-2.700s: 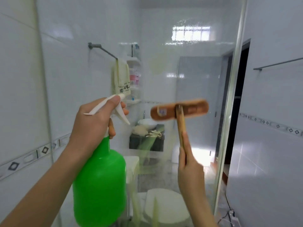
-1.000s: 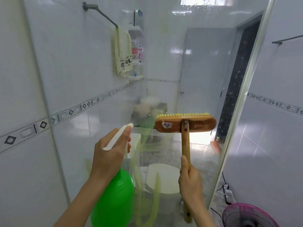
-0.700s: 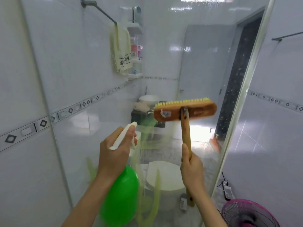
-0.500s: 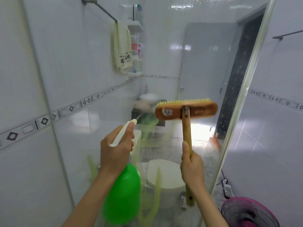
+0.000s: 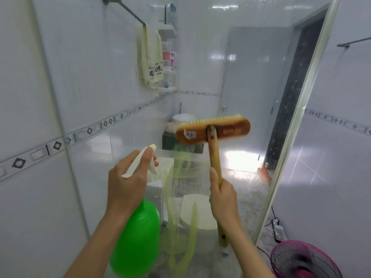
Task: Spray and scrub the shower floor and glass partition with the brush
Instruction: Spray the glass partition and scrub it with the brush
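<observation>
Wooden brush [image 5: 213,130], R hand [image 5: 222,197], prob. upright.

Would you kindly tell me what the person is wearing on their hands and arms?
Nothing shows: the left hand and right hand are ungloved, with no rings, watch or bracelet in view, and both forearms are bare, with no sleeves visible.

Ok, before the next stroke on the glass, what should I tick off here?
1. Left hand grips bottle by its spray head: ok.
2. Right hand grips brush by the handle: ok.
3. Nozzle points toward glass: ok.
4. Bristles against the glass: cannot tell.
5. Cleaner on the glass: ok, yellow-green streaks run down below the brush.
</observation>
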Available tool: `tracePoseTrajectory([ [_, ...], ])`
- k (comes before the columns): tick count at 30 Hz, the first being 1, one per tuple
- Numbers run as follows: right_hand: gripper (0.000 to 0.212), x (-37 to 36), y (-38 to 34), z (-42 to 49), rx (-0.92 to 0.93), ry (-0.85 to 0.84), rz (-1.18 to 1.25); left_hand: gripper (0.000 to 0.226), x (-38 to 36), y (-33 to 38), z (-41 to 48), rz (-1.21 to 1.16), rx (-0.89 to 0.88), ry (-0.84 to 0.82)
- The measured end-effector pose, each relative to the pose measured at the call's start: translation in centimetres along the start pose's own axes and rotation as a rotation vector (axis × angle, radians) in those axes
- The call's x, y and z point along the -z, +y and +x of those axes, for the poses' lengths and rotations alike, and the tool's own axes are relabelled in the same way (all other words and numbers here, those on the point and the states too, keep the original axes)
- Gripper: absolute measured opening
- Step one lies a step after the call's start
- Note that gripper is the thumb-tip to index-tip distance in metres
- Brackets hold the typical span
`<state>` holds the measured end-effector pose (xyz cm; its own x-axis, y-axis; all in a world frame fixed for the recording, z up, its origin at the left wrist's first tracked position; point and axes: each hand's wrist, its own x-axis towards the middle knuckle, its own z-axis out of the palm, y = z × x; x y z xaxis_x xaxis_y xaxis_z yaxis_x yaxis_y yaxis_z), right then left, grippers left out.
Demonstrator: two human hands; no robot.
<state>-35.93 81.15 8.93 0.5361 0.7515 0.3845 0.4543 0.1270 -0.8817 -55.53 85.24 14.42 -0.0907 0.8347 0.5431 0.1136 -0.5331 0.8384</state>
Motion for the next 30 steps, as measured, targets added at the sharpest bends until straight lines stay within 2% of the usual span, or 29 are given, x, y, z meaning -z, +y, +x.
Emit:
tracePoseTrajectory([
  [3, 0.051, -0.1, 1.1, 0.0, 0.028, 0.005, 0.003, 0.038, 0.1, 0.5, 0.0, 0.010, -0.023, 0.003],
  [7, 0.049, -0.6, 5.0, -4.7, -0.119, -0.005, -0.057, 0.036, 0.9, 0.9, -0.2, -0.003, -0.004, 0.018],
  [11, 0.049, -0.5, -0.9, -0.2, 0.018, -0.054, -0.031, 0.033, 1.3, 1.0, -0.3, -0.044, 0.034, 0.038],
  [14, 0.051, -0.6, -4.1, 3.2, 0.118, -0.021, 0.020, 0.034, 1.5, 1.3, -0.2, -0.036, 0.042, 0.054],
  [20, 0.052, -2.3, 0.6, -2.2, -0.040, -0.057, -0.006, 0.036, 3.5, 2.3, 0.9, -0.043, 0.001, 0.112],
  [22, 0.053, -3.3, -2.4, -0.2, 0.000, -0.078, 0.062, 0.037, 4.1, 2.7, 1.5, -0.041, -0.014, 0.121],
  [26, 0.055, -4.3, -10.9, 6.6, 0.186, -0.048, 0.049, 0.037, 4.8, 3.4, 2.8, -0.021, -0.043, 0.126],
  [28, 0.056, -5.0, -10.5, 6.9, 0.203, -0.057, 0.100, 0.037, 5.2, 3.5, 3.5, -0.031, -0.059, 0.136],
  [30, 0.057, -5.5, -7.4, 4.2, 0.111, -0.083, 0.154, 0.038, 5.7, 3.6, 4.0, -0.032, -0.071, 0.140],
])
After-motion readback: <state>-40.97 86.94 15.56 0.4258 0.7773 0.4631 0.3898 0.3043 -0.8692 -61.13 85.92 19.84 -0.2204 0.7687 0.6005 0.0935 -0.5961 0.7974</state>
